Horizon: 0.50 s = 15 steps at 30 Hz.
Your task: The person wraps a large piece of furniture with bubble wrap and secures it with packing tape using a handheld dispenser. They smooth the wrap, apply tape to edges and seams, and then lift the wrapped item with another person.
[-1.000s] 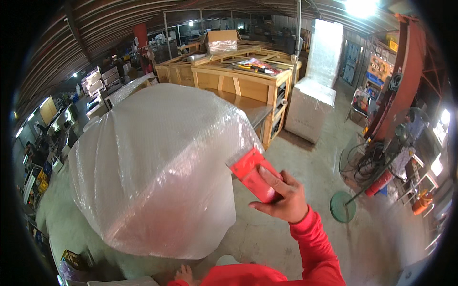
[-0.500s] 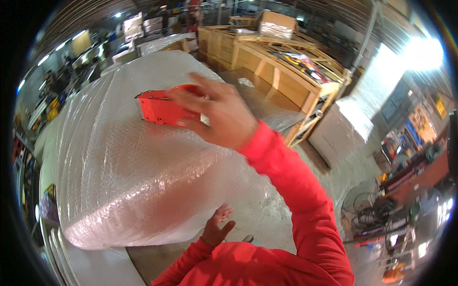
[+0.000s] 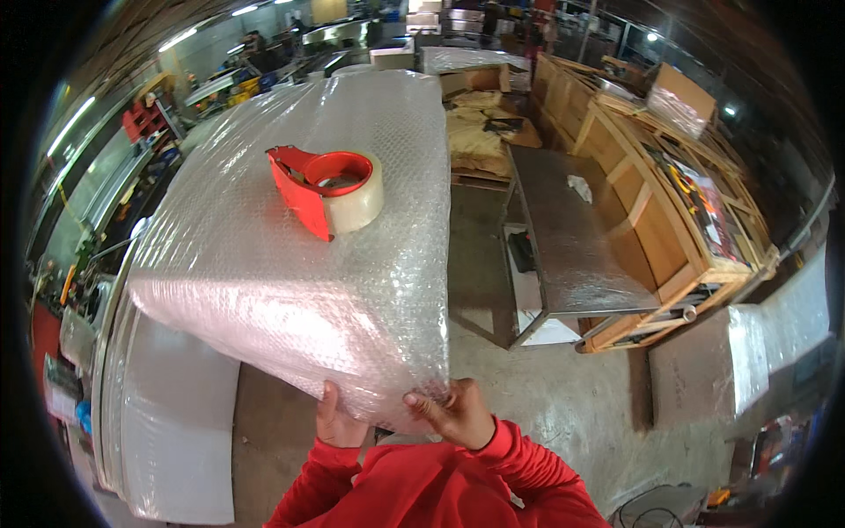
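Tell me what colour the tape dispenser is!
Red; the tape dispenser shows best in the head view.

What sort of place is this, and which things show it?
Probably a workshop or warehouse packing area: a large bubble-wrapped bundle, a tape dispenser lying on it, and a wooden crate to the right.

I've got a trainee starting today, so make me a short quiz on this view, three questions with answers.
1. Multiple choice: What does the red tape dispenser rest on? A: the floor; B: the bubble wrap; C: a cardboard box.
2. True or false: The right hand is holding the tape dispenser.
3. Short answer: On which side of the bubble wrap, as pictured, does the dark-topped table stand?

Key:
1. B.
2. False; its fingers are on the bubble wrap's lower right corner.
3. The right.
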Available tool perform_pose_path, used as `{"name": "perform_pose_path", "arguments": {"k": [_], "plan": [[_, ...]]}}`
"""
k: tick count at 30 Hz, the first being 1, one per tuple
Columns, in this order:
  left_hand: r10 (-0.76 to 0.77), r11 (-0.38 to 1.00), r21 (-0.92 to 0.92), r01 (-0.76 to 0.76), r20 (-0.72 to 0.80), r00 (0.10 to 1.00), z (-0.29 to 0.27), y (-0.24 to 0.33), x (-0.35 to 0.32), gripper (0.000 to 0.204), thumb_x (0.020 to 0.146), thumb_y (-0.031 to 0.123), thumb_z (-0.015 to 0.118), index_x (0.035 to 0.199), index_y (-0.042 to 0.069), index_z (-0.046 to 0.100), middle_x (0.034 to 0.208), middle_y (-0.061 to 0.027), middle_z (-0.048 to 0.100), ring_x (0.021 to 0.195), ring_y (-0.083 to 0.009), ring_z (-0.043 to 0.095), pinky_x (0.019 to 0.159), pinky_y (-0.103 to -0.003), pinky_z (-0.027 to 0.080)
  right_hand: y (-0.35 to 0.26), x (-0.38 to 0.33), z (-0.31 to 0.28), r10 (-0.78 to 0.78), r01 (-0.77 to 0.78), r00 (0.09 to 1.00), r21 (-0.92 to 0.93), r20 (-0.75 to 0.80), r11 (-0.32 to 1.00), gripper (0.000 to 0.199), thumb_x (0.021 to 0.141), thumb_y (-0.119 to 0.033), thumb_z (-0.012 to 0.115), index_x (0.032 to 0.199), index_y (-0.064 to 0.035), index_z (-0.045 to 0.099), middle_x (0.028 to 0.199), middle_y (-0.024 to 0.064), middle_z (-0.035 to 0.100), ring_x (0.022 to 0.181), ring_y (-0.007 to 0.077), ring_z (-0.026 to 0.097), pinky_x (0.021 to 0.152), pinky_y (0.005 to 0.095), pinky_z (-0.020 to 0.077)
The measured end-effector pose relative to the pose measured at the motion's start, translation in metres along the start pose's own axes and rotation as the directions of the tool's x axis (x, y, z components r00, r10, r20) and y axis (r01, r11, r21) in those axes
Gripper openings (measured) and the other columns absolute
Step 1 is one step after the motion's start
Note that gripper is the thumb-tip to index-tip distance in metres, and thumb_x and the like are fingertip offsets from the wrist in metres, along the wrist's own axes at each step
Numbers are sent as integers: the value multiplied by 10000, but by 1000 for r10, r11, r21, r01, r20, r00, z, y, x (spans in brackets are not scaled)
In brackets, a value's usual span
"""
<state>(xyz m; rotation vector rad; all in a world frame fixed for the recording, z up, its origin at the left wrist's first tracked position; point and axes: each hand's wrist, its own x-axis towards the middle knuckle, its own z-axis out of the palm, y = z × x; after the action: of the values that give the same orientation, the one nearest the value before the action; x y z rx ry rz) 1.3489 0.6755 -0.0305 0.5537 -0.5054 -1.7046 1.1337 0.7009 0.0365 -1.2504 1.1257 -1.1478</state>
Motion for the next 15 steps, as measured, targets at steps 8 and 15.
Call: {"name": "perform_pose_path", "arguments": {"k": [8,15], "plan": [[211,978,50,-205,-218,953,29,12,-54,502,1006,446,574,1385,130,483,1376,-65,561,1277,-260,511,1064,-475,393,55,44,-7,-184,235,951,-194,247,953,234,923,-214,739,905,19,725,662,85,665,663,77,647,583,283,501],[123,991,103,-86,-454,883,36,10,-63,702,969,569,570,1479,137,353,1437,-119,516,1326,-307,463,1085,-502,358,98,136,79,-429,543,839,-572,335,615,239,864,-182,682,719,9,680,748,224,675,641,409,647,585,480,522]]}}
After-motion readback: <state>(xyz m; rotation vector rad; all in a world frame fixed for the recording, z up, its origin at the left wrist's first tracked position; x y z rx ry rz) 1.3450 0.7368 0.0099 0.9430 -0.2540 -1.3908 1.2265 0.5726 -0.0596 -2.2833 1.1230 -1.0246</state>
